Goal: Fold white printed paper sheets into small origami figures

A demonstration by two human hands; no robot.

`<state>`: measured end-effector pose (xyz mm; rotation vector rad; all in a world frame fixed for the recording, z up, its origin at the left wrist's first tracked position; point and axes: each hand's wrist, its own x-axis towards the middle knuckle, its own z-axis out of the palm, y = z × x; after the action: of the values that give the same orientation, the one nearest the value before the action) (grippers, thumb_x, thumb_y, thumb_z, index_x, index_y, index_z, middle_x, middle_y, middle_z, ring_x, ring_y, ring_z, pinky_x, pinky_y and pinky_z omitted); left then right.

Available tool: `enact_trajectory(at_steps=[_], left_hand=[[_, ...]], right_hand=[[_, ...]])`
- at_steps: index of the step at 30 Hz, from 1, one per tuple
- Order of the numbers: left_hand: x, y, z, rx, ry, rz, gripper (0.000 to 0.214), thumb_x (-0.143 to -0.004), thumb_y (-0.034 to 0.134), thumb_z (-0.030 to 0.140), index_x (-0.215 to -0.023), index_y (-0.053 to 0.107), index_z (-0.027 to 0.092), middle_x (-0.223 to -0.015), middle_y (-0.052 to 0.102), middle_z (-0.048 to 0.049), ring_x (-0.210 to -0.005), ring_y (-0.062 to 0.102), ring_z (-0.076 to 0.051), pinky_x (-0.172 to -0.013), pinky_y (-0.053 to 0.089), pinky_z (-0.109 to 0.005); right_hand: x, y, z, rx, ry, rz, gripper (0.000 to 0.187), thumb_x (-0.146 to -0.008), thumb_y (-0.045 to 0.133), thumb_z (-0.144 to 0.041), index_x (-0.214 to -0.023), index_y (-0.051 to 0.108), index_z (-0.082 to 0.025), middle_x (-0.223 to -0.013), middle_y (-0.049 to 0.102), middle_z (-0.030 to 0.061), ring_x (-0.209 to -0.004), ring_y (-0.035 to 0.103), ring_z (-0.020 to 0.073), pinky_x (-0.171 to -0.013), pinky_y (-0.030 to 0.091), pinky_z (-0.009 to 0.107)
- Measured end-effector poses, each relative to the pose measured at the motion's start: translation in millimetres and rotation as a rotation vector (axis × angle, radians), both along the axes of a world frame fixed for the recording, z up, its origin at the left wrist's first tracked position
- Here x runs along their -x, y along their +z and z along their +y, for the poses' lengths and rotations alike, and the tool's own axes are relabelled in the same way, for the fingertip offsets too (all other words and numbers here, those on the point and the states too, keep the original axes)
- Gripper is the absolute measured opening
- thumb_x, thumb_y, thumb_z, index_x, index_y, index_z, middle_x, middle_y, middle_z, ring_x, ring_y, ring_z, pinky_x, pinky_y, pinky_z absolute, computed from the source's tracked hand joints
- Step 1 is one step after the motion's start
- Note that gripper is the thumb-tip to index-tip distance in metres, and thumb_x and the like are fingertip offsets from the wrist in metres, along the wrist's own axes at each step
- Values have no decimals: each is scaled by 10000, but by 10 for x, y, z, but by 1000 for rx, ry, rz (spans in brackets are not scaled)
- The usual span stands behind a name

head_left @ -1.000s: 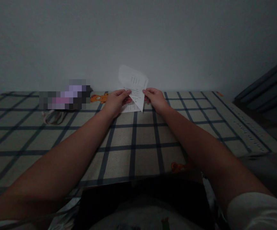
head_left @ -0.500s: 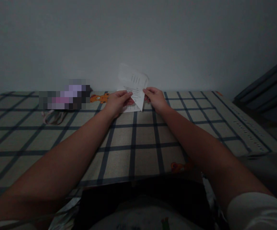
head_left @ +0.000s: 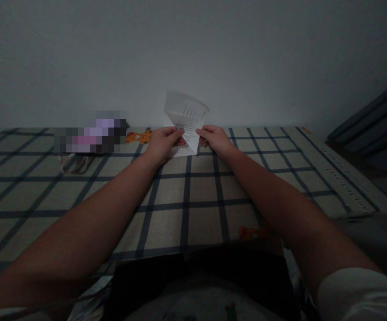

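Between my hands is a white sheet of printed paper [head_left: 188, 111], folded on a slant so that a pointed corner faces me. Its upper part stands up and curves toward the wall, while a lower layer lies near the tablecloth. My left hand [head_left: 164, 141] pinches the paper's left side, thumb on top. On the right edge, my right hand [head_left: 215, 138] grips it between thumb and fingers. The fingers under the paper are partly hidden.
A checked tablecloth [head_left: 166, 187] with orange bear prints covers the table. Left of my hands lies a blurred purple item [head_left: 102, 129] with a strap [head_left: 76, 164]. Behind the table rises a plain wall [head_left: 193, 53]. Dark slatted panels [head_left: 377, 125] stand at the right.
My right hand has shifted slightly left and down along the paper's edge. The upright part of the paper has bent a little. My left hand has hardly moved.
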<state>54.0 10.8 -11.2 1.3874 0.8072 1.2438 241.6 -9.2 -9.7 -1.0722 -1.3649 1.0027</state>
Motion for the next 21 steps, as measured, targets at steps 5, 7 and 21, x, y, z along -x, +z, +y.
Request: enact_trajectory(at_steps=[5,7,21], left_hand=[[5,-46,3,48,-149,-1,294,-743,772,401,-821,724,122,-829,729,-68,-721,669,-125,-719,560,-239],[0,-58,5,55,-136,13,283,-744,771,391,-791,717,117,-787,721,-64,-684,660,-119,-717,557,-239],[4,-57,-5,56,-145,60,232,-728,758,343,-745,690,122,-724,691,-43,-644,644,-105,-698,556,-223]], right_hand=[[9,-1,-9,-15,-50,7,159,-866,645,-279,-786,629,-143,-637,610,-20,-532,525,57,-494,396,181],[21,15,-27,-12,-55,2,159,-872,640,-272,-777,620,-146,-632,602,-25,-530,515,55,-499,394,180],[21,24,-45,-49,-91,18,183,-868,645,-277,-728,594,-170,-581,562,-43,-506,483,55,-489,375,183]])
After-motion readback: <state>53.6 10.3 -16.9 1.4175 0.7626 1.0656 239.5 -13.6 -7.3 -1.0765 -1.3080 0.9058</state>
